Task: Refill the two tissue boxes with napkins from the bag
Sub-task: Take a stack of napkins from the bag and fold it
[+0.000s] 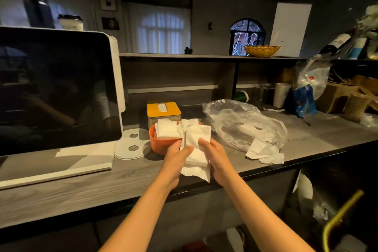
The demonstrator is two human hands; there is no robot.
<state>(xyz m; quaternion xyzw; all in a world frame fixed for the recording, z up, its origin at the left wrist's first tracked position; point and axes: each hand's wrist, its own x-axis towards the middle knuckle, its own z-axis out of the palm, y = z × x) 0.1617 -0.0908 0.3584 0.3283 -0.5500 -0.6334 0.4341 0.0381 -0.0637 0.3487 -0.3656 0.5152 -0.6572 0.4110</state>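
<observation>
Left hand: the left hand (177,152) grips the stack of napkins (197,145) from the left side, with the thumb pressed on top of it.
Right hand: the right hand (214,154) holds the same stack from the right side, fingers curled round its edge, thumb on top.
Napkins in hands: white, folded, slightly wrinkled; the stack is held above the front edge of the counter (81,182), and a loose sheet hangs under it.
Orange box: a round orange box (161,144) stands just left of the hands, touching the stack; more white napkins (167,129) stick up out of it.
Yellow box: behind the orange one stands a box with a yellow lid (163,109); a white napkin shows in the slot of the lid.
Bag: a clear plastic bag (245,122) lies on the counter to the right of the hands, crumpled and open, with a few napkins inside and loose napkins (263,150) spilling at its front.
Left side: a large dark screen (55,92) on a white stand, with a white plate with two holes (132,143) beside its foot.
Right side, far: a white cup (281,94), a blue and clear bag (306,90) and cardboard boxes (337,94).
Shelf: a yellow basket (261,49) stands on the shelf above.
Writing: no text is readable.
</observation>
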